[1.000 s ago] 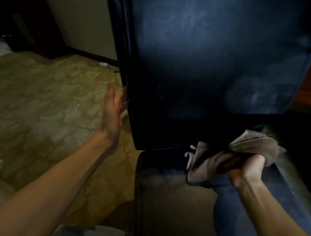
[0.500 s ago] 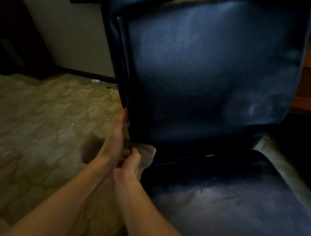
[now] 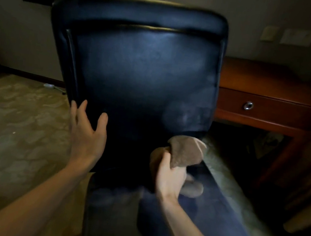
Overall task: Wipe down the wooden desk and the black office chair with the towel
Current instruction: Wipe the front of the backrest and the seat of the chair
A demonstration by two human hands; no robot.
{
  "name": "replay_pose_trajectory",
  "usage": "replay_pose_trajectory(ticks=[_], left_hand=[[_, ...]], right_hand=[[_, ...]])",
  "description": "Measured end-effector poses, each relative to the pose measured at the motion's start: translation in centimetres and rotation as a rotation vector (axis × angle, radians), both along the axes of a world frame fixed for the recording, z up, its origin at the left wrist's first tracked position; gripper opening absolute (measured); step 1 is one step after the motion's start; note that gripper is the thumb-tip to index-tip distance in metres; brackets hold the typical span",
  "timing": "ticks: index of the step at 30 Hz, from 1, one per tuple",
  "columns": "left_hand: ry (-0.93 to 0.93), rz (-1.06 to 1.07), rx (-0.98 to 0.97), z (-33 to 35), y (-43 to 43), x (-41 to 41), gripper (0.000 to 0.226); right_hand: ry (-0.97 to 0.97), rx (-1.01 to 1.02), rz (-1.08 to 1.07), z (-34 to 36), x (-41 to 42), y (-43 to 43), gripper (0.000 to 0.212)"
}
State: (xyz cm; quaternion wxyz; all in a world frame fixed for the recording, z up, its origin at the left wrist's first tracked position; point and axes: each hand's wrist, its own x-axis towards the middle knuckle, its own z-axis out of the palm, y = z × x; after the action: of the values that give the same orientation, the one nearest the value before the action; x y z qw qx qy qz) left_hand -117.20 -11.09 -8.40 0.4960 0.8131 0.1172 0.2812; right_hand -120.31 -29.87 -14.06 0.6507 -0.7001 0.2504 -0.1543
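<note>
Towel [image 3: 185, 153] now at the lower right of the chair [image 3: 140, 15]

Our right hand [image 3: 169, 177] grips the towel in a bunch, fingers curled round it, low and right of centre in the frame, where the backrest [image 3: 142, 72] meets the seat [image 3: 195, 232]; our left hand [image 3: 87, 134] is wide, fingers spread, laid on the lower left edge of the backrest and holding nothing. Half a second ago both hands were crowded at that left edge with the cloth between them; now the cloth has crossed to the right while the left hand has stayed to steady the back; we take it that the left edge is done and the crease and seat come next. The towel is soft, brownish-grey, crumpled into folds, one end blurred below the hand; the chair is smooth black padding with a raised piped border, rounded corners and a dull hazy patch at the lower right of the back. Beyond it, at the right of the frame, stands the wooden desk [image 3: 270, 81], reddish and glossy, with a round metal knob [image 3: 248, 105] on its drawer; whether it has been wiped we cannot tell. Patterned carpet [image 3: 16, 129] fills the left.
</note>
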Motion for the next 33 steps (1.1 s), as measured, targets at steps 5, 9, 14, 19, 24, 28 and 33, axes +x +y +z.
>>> replay_pose_trajectory(ticks=[5,9,14,19,24,28,33], left_hand=[[-0.052,0.019,0.297,2.1,-4.2,2.1,0.069],[0.194,0.031,0.449,2.9,-6.1,4.4,0.086],[0.238,0.021,0.631,1.8,-6.3,5.8,0.103],[0.233,-0.067,0.711,1.4,-7.1,7.9,0.108],[0.180,-0.285,0.719,1.3,-8.2,10.6,0.102],[0.177,-0.351,0.711,1.4,-9.8,12.3,0.101],[0.161,-0.328,0.703,0.6,-8.9,12.4,0.098]], right_hand=[[-0.126,-0.143,-0.092,3.3,0.9,-8.2,0.045],[-0.183,-0.546,0.039,7.1,3.5,-12.5,0.035],[-0.156,-0.899,0.133,10.6,7.3,-14.2,0.031],[-0.361,-1.272,0.053,15.4,11.0,-15.6,0.031],[-0.466,-1.681,0.134,19.0,15.1,-16.5,0.069],[-0.388,-1.687,0.235,19.1,17.1,-18.0,0.077],[-0.477,-1.641,0.392,13.5,15.9,-16.8,0.066]])
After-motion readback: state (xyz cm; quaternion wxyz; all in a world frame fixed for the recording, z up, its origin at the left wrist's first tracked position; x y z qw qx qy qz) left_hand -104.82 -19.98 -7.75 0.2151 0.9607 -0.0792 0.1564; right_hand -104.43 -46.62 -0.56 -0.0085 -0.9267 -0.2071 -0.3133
